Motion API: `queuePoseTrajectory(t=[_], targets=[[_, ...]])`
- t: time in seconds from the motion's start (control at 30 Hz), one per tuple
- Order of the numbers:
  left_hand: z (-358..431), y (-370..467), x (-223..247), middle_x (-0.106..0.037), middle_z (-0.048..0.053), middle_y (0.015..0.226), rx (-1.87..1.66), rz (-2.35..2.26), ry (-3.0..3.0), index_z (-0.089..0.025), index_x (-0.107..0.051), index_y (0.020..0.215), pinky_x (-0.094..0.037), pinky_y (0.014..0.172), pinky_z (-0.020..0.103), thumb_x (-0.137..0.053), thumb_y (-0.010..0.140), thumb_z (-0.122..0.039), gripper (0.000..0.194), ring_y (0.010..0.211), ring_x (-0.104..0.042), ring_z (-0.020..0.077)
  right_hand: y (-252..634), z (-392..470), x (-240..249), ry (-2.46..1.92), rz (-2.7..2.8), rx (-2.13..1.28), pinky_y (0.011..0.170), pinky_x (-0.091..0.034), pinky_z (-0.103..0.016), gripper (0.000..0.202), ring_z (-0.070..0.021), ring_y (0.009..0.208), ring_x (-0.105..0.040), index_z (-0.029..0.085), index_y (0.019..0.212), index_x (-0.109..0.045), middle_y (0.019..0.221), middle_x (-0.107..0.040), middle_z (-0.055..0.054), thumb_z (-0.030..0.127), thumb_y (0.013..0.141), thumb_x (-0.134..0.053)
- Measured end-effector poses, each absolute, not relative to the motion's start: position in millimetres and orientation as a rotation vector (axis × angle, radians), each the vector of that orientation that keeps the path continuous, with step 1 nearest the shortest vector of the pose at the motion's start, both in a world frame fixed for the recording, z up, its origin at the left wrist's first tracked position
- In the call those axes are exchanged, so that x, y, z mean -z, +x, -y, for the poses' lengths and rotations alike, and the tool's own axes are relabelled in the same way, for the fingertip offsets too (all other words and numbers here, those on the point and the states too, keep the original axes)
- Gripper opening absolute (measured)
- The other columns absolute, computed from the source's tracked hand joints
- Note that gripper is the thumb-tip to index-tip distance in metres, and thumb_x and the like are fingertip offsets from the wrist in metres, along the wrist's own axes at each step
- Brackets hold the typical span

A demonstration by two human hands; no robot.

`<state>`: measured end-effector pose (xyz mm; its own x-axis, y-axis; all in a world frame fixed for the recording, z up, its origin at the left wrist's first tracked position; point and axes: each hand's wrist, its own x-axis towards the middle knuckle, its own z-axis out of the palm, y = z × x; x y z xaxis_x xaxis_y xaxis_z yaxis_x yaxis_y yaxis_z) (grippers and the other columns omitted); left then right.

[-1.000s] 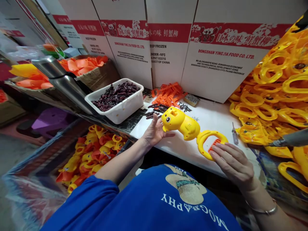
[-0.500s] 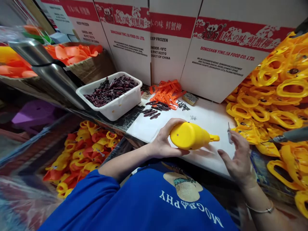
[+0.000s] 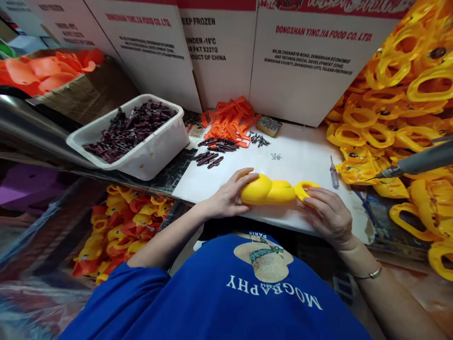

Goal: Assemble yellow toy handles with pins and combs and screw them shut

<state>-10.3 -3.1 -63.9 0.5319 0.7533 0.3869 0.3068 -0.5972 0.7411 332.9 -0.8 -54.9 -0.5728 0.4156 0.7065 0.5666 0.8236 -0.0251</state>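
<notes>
A yellow plastic toy body (image 3: pixel 279 192) lies sideways just above the white work surface (image 3: pixel 300 151), close to my chest. My left hand (image 3: pixel 228 193) is closed around its rounded left end. At the other end, the fingers of my right hand (image 3: pixel 329 212) grip the ring-shaped handle, and part of that ring is hidden behind them. A screwdriver (image 3: pixel 334 174) with a clear handle rests on the surface beyond my right hand. Further back are small screws (image 3: pixel 276 157), dark plastic parts (image 3: pixel 208 159) and a heap of orange plastic pieces (image 3: pixel 231 120).
A white tub (image 3: pixel 155 158) of dark parts stands at left, beside a carton (image 3: pixel 94 97) of orange pieces. Yellow toy parts (image 3: pixel 385 118) pile up at right, with a power driver (image 3: pixel 421 158) before them. Finished-looking yellow-orange toys (image 3: pixel 120 226) fill a bin below left. Cartons (image 3: pixel 226 75) wall the back.
My right hand has moved left from beside the screwdriver and taken hold of the ring handle. The toy body has turned and now lies level between both hands. The camera view has tilted down.
</notes>
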Motion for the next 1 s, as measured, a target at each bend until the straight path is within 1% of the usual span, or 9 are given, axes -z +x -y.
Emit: queuePoseTrajectory(t=[0.07,0.2,0.4,0.53,0.63,0.7,0.8,0.9,1.0], targets=[[8,-6,65,-0.035,0.019,0.162,-0.94,-0.885,2.085,-0.03,-0.037,0.157,-0.037,0.125,0.063,-0.083,0.081,-0.048,0.091,0.154,-0.037,0.0411,333,6,63,-0.721,2.292,0.288,0.089,-0.066,-0.045,0.038,-0.0305,0.106,-0.074,0.018,0.119,-0.065,0.107,-0.073,-0.014,0.008,0.085,-0.078],[14,4,67,-0.05,0.016,0.148,-1.112,-0.925,1.958,-0.029,-0.045,0.15,-0.044,0.121,0.058,-0.082,0.084,-0.047,0.078,0.142,-0.051,0.0355,336,9,68,-0.723,2.332,0.177,0.089,-0.066,-0.045,0.038,-0.0295,0.105,-0.073,0.018,0.12,-0.064,0.108,-0.071,-0.014,0.012,0.086,-0.079],[12,4,60,-0.043,0.019,0.157,-1.054,-0.919,1.966,-0.027,-0.049,0.148,-0.041,0.123,0.059,-0.087,0.077,-0.05,0.084,0.148,-0.045,0.0388,341,2,65,-0.758,2.373,0.098,0.083,-0.066,-0.041,0.041,-0.0276,0.101,-0.074,0.02,0.124,-0.065,0.111,-0.07,-0.014,0.013,0.086,-0.08],[13,0,41,-0.063,0.013,0.132,-0.982,-1.086,1.672,-0.022,-0.055,0.14,-0.053,0.109,0.049,-0.073,0.088,-0.058,0.067,0.121,-0.063,0.0312,342,-3,40,-0.789,2.287,-0.182,0.084,-0.065,-0.033,0.045,-0.0218,0.097,-0.076,0.027,0.128,-0.067,0.112,-0.075,-0.009,0.01,0.087,-0.077],[10,-4,33,-0.065,0.011,0.125,-0.912,-1.21,1.562,-0.02,-0.054,0.142,-0.055,0.103,0.048,-0.06,0.094,-0.065,0.066,0.111,-0.066,0.0295,337,-15,18,-1.025,2.184,-0.624,0.079,-0.064,-0.031,0.034,-0.0206,0.091,-0.077,0.03,0.124,-0.071,0.107,-0.079,-0.005,0.028,0.091,-0.077],[5,-4,36,-0.06,0.013,0.135,-0.945,-1.191,1.677,-0.022,-0.05,0.147,-0.053,0.106,0.049,-0.07,0.087,-0.064,0.076,0.12,-0.063,0.0316,332,-29,11,-1.233,2.063,-0.962,0.074,-0.063,-0.03,0.033,-0.0213,0.086,-0.077,0.027,0.119,-0.074,0.102,-0.08,-0.005,0.046,0.091,-0.075],[-4,-2,47,-0.053,0.014,0.142,-1.023,-1.059,1.912,-0.027,-0.05,0.144,-0.049,0.114,0.051,-0.086,0.075,-0.057,0.084,0.131,-0.056,0.0335,326,-58,14,-1.395,1.953,-1.281,0.068,-0.061,-0.031,0.049,-0.0218,0.08,-0.074,0.022,0.104,-0.077,0.094,-0.08,-0.007,0.066,0.086,-0.071],[-7,5,56,-0.056,0.011,0.133,-1.075,-1.046,1.97,-0.027,-0.05,0.137,-0.051,0.11,0.051,-0.085,0.078,-0.053,0.073,0.126,-0.058,0.0313,317,-91,26,-1.41,1.976,-1.233,0.074,-0.06,-0.034,0.049,-0.0228,0.085,-0.073,0.021,0.096,-0.077,0.095,-0.08,-0.008,0.068,0.09,-0.064],[-4,14,57,-0.056,0.009,0.127,-1.088,-1.121,1.903,-0.026,-0.046,0.135,-0.054,0.102,0.048,-0.086,0.077,-0.053,0.075,0.115,-0.061,0.0287,301,-124,35,-1.457,2.074,-0.87,0.08,-0.057,-0.035,0.032,-0.0224,0.088,-0.071,0.02,0.1,-0.076,0.099,-0.08,-0.008,0.048,0.095,-0.061]])
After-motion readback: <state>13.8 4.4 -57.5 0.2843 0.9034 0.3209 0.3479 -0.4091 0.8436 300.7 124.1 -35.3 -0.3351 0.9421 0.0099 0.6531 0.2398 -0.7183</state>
